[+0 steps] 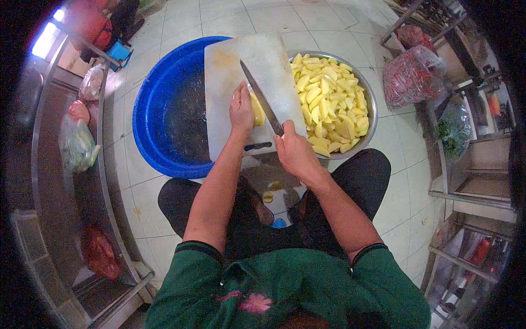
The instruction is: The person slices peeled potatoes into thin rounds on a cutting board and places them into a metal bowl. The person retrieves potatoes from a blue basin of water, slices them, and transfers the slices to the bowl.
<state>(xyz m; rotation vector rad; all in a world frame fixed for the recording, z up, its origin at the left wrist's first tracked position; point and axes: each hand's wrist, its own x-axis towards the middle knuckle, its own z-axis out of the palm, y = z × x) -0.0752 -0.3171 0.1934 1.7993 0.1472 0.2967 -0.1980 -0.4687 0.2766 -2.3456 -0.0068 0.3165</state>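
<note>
A white plastic cutting board [224, 123] lies across the blue basin and the metal bowl, its dark handle slot [258, 146] towards me. My left hand [241, 109] rests on the board, its fingers along the left side of a peeled yellow potato [258, 110] and holding it there. Part of the potato is hidden by the hand. In my right hand [294, 148] is a kitchen knife [261, 96]; its long blade points away and leftward, just right of the potato. Several potato wedges [328, 98] fill the metal bowl [373, 111].
Dark water fills the blue plastic basin [144, 135] at left. Potato scraps [268, 196] lie on the tiled floor between my feet. Metal shelving [109, 197] with bagged vegetables [80, 144] stands left; right racks hold a bag of red chillies [413, 78]. Someone in red [88, 24] is at far left.
</note>
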